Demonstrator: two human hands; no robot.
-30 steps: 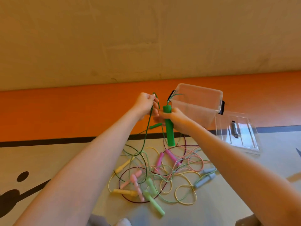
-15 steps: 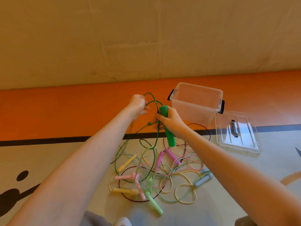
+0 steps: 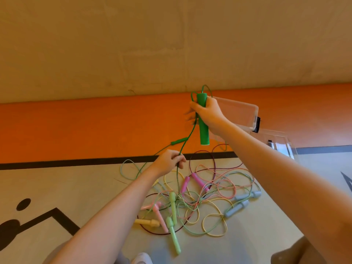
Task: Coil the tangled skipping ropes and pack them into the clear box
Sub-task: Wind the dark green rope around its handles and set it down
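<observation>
My right hand (image 3: 208,113) grips a dark green rope handle (image 3: 203,128) held upright, with loops of dark green cord gathered at its top. My left hand (image 3: 169,161) is lower and pinches the same green cord (image 3: 187,139), which runs taut between the hands and drops into the pile. The second dark green handle (image 3: 179,141) hangs in the air to the left of the cord. A tangle of pastel ropes (image 3: 200,202) lies on the floor below. The clear box (image 3: 242,113) stands behind my right hand, partly hidden by it.
The box's clear lid (image 3: 280,145) lies flat to the right of the box. Pink, light green, yellow and grey-blue handles are scattered in the pile. An orange band and a beige wall rise behind. A shoe tip (image 3: 142,259) shows at the bottom edge.
My right hand has lifted the green handle higher. My left hand has dropped down and away along the cord, drawing it taut and pulling more green rope out of the pile.
</observation>
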